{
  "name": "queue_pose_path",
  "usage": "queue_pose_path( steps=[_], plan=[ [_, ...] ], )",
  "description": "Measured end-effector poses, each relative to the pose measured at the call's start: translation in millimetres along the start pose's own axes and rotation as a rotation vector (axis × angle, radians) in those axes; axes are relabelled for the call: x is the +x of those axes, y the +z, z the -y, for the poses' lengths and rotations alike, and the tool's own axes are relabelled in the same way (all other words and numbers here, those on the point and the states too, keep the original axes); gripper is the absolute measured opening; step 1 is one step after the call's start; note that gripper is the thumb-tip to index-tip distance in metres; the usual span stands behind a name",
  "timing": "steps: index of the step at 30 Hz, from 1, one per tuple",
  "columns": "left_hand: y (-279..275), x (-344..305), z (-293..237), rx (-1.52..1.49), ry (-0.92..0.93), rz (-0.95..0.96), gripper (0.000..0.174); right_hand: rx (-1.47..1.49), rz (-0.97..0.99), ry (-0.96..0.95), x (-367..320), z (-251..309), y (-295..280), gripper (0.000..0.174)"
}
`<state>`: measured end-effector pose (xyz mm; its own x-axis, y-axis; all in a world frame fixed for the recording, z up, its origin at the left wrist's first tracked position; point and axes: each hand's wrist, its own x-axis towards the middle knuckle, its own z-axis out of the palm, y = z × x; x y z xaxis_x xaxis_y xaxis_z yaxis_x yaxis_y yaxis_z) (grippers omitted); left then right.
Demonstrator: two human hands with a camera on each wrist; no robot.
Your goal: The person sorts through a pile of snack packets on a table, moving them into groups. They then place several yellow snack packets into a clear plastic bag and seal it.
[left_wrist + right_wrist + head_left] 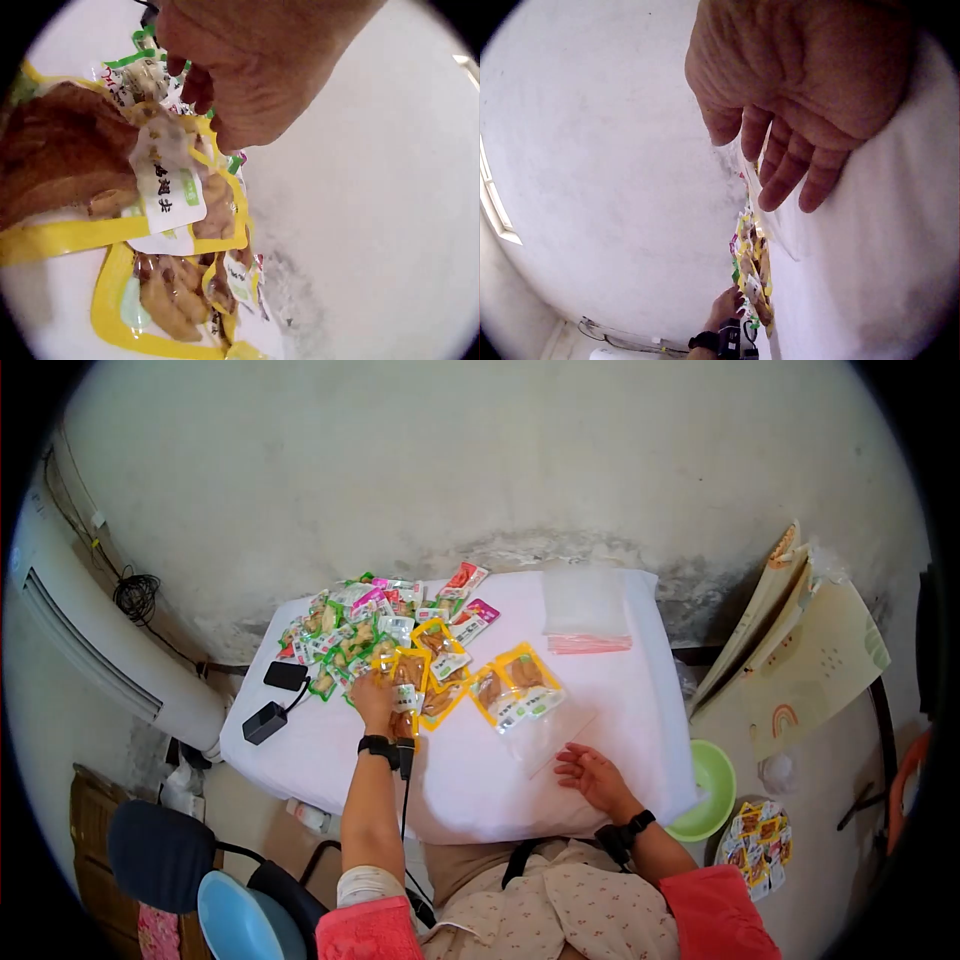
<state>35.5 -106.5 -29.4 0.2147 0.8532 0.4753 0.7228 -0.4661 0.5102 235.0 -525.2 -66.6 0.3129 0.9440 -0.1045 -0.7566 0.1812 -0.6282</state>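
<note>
The left hand (pixel 374 701) reaches onto the near side of a heap of green-edged snack packets (pixel 352 643), beside yellow-edged packets (pixel 409 668). In the left wrist view its bent fingers (pixel 196 88) are over the packets; whether they grip one cannot be told. The right hand (pixel 598 780) is palm up with loosely bent fingers, holding nothing, beside a clear plastic bag (pixel 545 738) with a red line. Two yellow-edged packets (pixel 517 682) lie at that bag's upper end. In the right wrist view the right hand (pixel 795 97) shows its palm.
A stack of clear bags (pixel 585 605) lies at the table's back right. A black phone (pixel 286 676) and a black box with a cable (pixel 265 723) are at the left. Beside the table on the right stand a green basin (pixel 712 792) and a container of packets (pixel 757 845).
</note>
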Motion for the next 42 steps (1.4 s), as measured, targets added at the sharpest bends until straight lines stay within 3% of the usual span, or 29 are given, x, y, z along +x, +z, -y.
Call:
queue_pose_path(
  steps=[1,2,5,9,11,13,15,17,19,20,21,22,23,24,25,26,28,29,31,32,34,35,36,37,39,42],
  plan=[
    [-1,-1,-6,0.143,0.050,0.118,0.028,0.000,0.001,0.001,0,0,0,0.036],
    [0,-2,-13,0.259,-0.026,0.208,0.033,0.002,0.003,0.002,1,0,0,0.037],
    [-5,-13,-39,0.358,-0.056,0.169,0.030,-0.001,0.005,0.002,1,1,0,0.037],
    [15,1,-21,0.432,0.004,0.055,0.030,-0.012,0.001,0.002,-2,4,3,0.037],
    [27,16,2,-0.209,-0.192,0.190,0.024,-0.013,-0.002,-0.001,-2,3,4,0.037],
    [4,19,-18,-0.226,-0.155,0.201,0.015,-0.013,-0.001,0.002,-1,3,4,0.037],
    [-6,24,-15,-0.806,-0.108,0.028,0.007,-0.045,-0.031,0.008,-2,3,5,0.038],
    [-17,23,-14,-0.819,-0.202,0.001,0.005,-0.052,-0.026,0.015,-2,2,4,0.037],
    [-42,0,-50,-1.164,-0.312,-0.048,0.008,-0.064,-0.021,0.022,-1,2,6,0.037],
    [-56,-22,-79,-1.276,-0.267,-0.040,0.013,-0.149,-0.047,0.034,0,1,9,0.038],
    [-63,-48,-105,-1.358,-0.305,0.022,0.013,-0.234,-0.072,0.047,0,1,13,0.038],
    [-43,-71,-96,-1.411,-0.278,0.091,0.015,-0.234,-0.070,0.053,-2,2,24,0.038],
    [-75,-99,-134,-0.760,-0.271,0.184,0.014,-0.338,-0.081,0.051,-3,6,39,0.040],
    [-44,-128,-120,-0.706,-0.233,0.257,0.015,-0.441,-0.094,0.048,-2,5,50,0.041],
    [-35,-162,-146,-1.250,-0.409,0.240,0.014,-0.440,-0.101,0.052,-1,1,55,0.041],
    [-32,-191,-163,-1.390,-0.532,0.312,0.012,-0.421,-0.118,0.037,-1,-1,59,0.044],
    [-26,-234,-188,-1.568,-0.604,0.433,0.012,-0.326,-0.210,-0.054,-3,-12,57,0.042],
    [-22,-248,-194,-1.486,-0.622,0.493,0.013,-0.331,-0.225,-0.061,-8,-13,50,0.042],
    [-24,-260,-207,-1.432,-0.562,0.585,0.016,-0.362,-0.402,-0.081,-15,-5,53,0.033],
    [-24,-260,-206,-1.436,-0.563,0.596,0.016,-0.233,-0.469,-0.118,-19,1,55,0.027],
    [-29,-255,-198,-0.962,-0.170,0.660,0.028,-0.233,-0.463,-0.179,-31,12,38,0.029],
    [-31,-250,-196,-0.964,-0.173,0.669,0.028,-0.228,-0.449,-0.233,-40,18,29,0.030],
    [-35,-240,-197,-0.671,0.171,0.447,0.036,-0.598,-0.438,-0.350,-49,25,24,0.030],
    [-37,-234,-197,-0.368,0.498,0.217,0.043,-0.596,-0.452,-0.348,-56,33,26,0.030],
    [-35,-233,-192,-0.378,0.495,0.289,0.053,-0.167,-0.525,-0.201,-69,49,30,0.028],
    [-26,-231,-185,-0.285,0.507,0.359,0.038,-0.216,-0.558,-0.116,-79,43,6,0.028]
  ],
)
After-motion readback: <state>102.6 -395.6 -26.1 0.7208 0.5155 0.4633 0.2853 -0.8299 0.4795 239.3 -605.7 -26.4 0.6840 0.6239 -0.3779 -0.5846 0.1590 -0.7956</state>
